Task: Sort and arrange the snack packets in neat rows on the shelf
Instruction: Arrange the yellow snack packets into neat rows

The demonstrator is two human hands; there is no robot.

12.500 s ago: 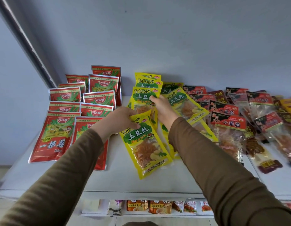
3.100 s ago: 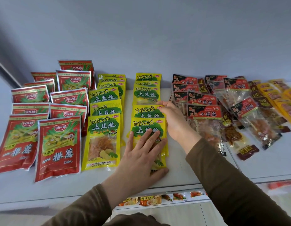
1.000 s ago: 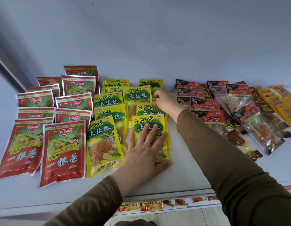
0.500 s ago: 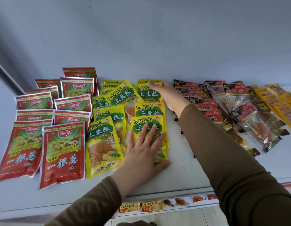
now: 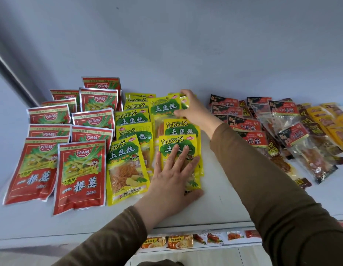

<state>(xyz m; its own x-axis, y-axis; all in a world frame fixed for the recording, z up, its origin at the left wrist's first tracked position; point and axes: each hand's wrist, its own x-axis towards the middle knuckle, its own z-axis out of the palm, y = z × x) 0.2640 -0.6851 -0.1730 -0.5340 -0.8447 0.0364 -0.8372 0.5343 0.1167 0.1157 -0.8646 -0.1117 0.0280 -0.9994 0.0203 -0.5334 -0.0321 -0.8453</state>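
Yellow TuDouSi packets lie in two overlapping rows on the white shelf (image 5: 220, 204). My left hand (image 5: 172, 179) presses flat, fingers spread, on the front packet of the right row (image 5: 178, 144). My right hand (image 5: 193, 106) reaches to the back and pinches the top right corner of a yellow packet (image 5: 165, 107) that lies between the two rows. The left yellow row (image 5: 126, 166) sits beside two rows of red packets (image 5: 80, 175).
Black-and-red clear packets (image 5: 249, 129) and orange-yellow packets (image 5: 335, 127) lie in a loose heap on the right. A grey wall stands right behind the shelf. A lower shelf with more snack packets (image 5: 180, 241) shows under the front edge.
My right hand has turned the tilted yellow packet at the back nearly straight and shifted it a little to the right. My left hand has stayed pressed on the front packet.
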